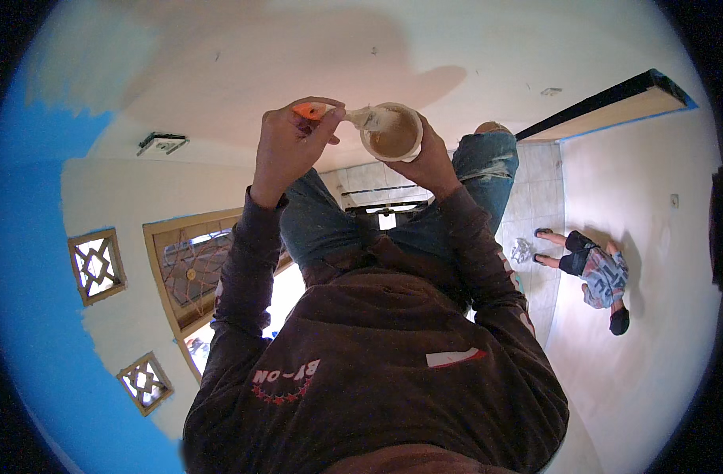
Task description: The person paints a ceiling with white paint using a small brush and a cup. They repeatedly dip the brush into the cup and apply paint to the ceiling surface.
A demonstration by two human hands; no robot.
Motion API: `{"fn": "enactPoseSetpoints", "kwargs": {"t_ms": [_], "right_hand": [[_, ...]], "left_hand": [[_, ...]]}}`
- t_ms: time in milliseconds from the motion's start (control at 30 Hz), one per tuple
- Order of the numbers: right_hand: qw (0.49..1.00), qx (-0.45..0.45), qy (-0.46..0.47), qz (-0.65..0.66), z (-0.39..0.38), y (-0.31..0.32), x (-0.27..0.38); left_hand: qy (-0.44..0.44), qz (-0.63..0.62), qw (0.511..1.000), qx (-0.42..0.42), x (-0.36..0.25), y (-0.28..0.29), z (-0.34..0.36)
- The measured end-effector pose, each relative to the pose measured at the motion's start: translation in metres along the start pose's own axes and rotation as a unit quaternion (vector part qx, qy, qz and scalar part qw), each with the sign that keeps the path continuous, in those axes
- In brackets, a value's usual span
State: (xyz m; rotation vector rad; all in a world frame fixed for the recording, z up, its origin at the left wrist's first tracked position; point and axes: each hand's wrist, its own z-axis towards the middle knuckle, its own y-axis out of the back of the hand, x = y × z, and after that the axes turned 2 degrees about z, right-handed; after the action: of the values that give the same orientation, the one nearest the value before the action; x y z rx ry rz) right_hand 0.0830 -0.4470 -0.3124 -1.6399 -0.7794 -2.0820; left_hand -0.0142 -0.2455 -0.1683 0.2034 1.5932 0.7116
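My left hand [284,152] grips a paintbrush [367,118] by its orange handle, with the fingers closed round it. The pale, paint-coated bristles lie over the left rim of a small round white cup [418,138]. Beige paint [395,136] lies inside the cup. My right hand [434,162] holds the cup from its right side and from below, tilting its mouth into view. Some of the right fingers are hidden behind the cup. Both hands are raised in front of a pale wall surface, above my knees.
Blue paint [30,237] covers the left wall area beside white. A light fixture [162,144], lattice vents [97,266] and a wood-framed window [192,276] are at left. A dark-edged panel [614,103] juts out at right. Far below, another person [594,265] stands on the tiled floor [527,189].
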Motion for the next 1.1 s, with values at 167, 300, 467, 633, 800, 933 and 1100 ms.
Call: {"fn": "enactPoseSetpoints", "kwargs": {"t_ms": [167,300,467,633,800,933,1100], "right_hand": [[1.0,0.01,0.001,-0.022,-0.001,0.002,-0.008],[0.999,0.042,0.025,-0.022,0.006,0.002,0.012],[0.999,-0.012,0.001,-0.04,0.0,-0.002,-0.001],[0.999,-0.013,0.019,-0.033,0.002,-0.004,0.004],[0.999,-0.009,0.028,-0.042,-0.002,-0.004,0.012],[0.999,-0.01,0.017,-0.048,-0.003,-0.004,0.001],[0.999,-0.007,0.013,-0.045,-0.003,-0.003,0.008]], "left_hand": [[-0.021,0.073,0.995,0.062,-0.005,0.0,0.005],[-0.119,0.134,0.978,0.106,-0.021,0.028,0.004],[-0.164,-0.052,0.98,-0.102,-0.034,0.116,0.018],[-0.234,-0.17,0.899,-0.33,-0.043,0.257,0.047],[-0.354,-0.338,0.838,-0.242,-0.066,0.385,0.08],[-0.312,-0.292,0.869,-0.248,-0.073,0.43,0.102],[-0.287,-0.253,0.884,-0.269,-0.061,0.44,0.12]]}}
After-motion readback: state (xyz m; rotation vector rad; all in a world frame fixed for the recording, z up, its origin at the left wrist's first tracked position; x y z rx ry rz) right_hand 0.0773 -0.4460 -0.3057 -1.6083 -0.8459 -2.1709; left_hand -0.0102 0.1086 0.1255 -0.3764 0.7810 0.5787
